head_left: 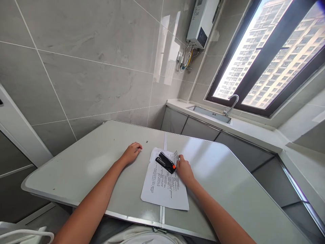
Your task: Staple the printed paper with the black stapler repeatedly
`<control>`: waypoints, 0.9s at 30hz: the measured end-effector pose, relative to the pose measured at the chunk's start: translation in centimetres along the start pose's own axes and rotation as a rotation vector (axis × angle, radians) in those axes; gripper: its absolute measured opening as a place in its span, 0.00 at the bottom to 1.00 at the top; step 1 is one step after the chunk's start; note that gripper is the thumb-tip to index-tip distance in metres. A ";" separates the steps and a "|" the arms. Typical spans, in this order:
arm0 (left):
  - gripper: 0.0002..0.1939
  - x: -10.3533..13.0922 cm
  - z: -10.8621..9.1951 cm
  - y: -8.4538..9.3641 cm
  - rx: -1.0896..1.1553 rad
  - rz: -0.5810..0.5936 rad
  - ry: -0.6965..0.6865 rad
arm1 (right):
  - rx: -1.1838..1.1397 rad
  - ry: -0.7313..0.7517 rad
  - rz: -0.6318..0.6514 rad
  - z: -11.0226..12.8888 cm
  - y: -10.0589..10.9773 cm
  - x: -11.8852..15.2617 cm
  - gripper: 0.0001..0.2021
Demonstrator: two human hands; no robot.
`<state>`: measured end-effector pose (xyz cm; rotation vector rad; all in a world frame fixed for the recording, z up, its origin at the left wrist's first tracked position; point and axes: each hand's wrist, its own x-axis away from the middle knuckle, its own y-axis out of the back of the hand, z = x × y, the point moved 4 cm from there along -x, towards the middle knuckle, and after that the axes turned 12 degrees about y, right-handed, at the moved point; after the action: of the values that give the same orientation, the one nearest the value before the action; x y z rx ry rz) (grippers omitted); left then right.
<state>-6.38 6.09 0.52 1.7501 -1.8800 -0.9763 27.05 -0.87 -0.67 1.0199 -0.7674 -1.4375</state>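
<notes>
My left hand rests on the tabletop to the left of the papers, its fingers loosely bent with nothing in them. At the right edge of the printed paper, my right hand is closed on that edge, and the sheet curls up beside the fingers. A black stapler with an orange-red end lies slantwise on the upper part of the paper. Its orange-red end points toward my right hand, close to the fingers. Whether there is more than one sheet, I cannot tell.
The pale folding table has a seam down its middle and a metal front edge. Two small dark bits lie near its back. Beyond it, a counter holds a sink and a faucet under a window.
</notes>
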 end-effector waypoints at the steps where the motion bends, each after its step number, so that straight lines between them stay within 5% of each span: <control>1: 0.12 0.3 -0.5 -0.2 0.058 0.052 -0.032 | 0.011 0.011 0.013 -0.3 0.0 0.0 0.15; 4: 0.14 1.2 -2.1 -1.3 0.164 0.223 -0.088 | 0.049 0.018 0.031 -0.6 0.1 -0.1 0.15; 7: 0.19 2.2 -3.4 -2.6 0.134 0.307 -0.153 | 0.077 0.042 -0.118 0.1 1.0 0.0 0.15; 10: 0.23 2.6 -4.4 -4.0 0.025 0.271 -0.199 | -0.068 0.265 -0.299 2.2 1.9 0.3 0.14; 13: 0.25 2.8 -4.9 -5.4 -0.082 0.212 -0.228 | -0.253 0.506 -0.265 4.3 1.5 0.6 0.13; 15: 0.26 2.9 -5.0 -6.1 -0.137 0.197 -0.244 | -0.271 0.528 -0.207 4.7 0.6 0.7 0.14; 20: 0.27 3.0 -5.1 -5.7 -0.189 0.207 -0.240 | -0.279 0.504 -0.111 4.1 -1.2 0.4 0.17; 27: 0.23 3.2 -5.3 -4.5 -0.107 0.250 -0.228 | -0.411 0.582 -0.212 3.6 0.6 -0.7 0.19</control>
<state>0.00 1.86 0.33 1.3504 -2.0814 -1.1923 24.04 -0.65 1.44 1.1323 0.0593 -1.3005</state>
